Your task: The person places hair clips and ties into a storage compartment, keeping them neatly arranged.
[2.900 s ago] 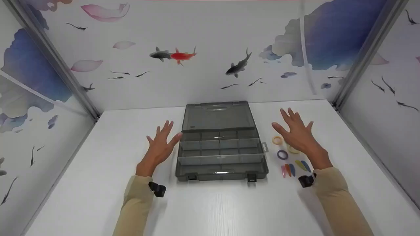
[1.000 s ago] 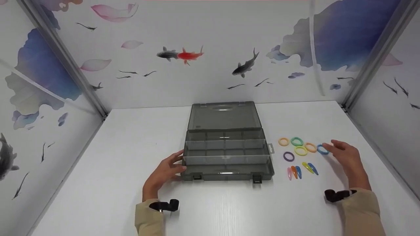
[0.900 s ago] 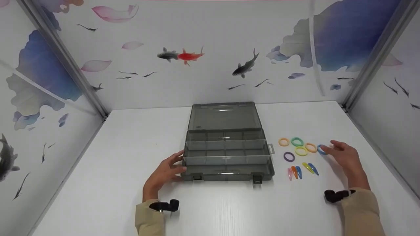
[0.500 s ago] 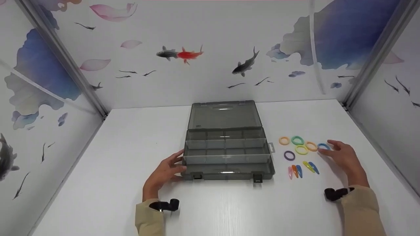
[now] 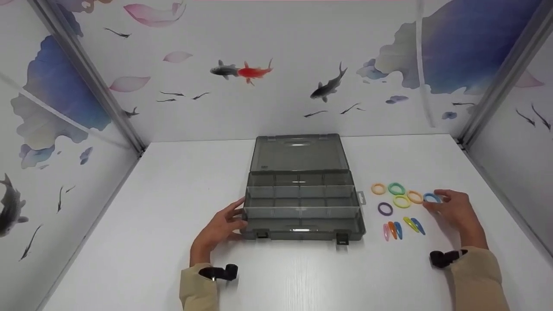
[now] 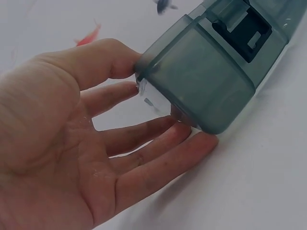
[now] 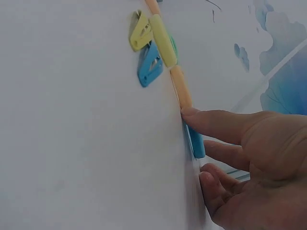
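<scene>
A grey translucent storage box (image 5: pixel 302 233) with compartments stands on the table, its lid (image 5: pixel 299 153) folded back. My left hand (image 5: pixel 218 229) touches the box's left front corner. In the left wrist view the thumb lies at the upper rim, and loosely extended fingertips meet the side wall below. To the right, my right hand (image 5: pixel 456 211) pinches a blue hair tie (image 5: pixel 432 197) on the table, thumb on the near side and fingers behind it. In the right wrist view the blue hair tie (image 7: pixel 195 141) shows between thumb and fingers, end to end with an orange hair tie (image 7: pixel 181 86).
Left of the blue hair tie are orange (image 5: pixel 378 188), green (image 5: pixel 396 188), yellow (image 5: pixel 401 201) and purple (image 5: pixel 385 209) hair ties. Several hair clips (image 5: pixel 392 230) lie nearer the front. A printed wall (image 5: pixel 285 112) closes off the table's back.
Both hands came down from above the table: the left to the box's corner, the right to the blue hair tie. Lately the right thumb has shifted to the tie's near side.
</scene>
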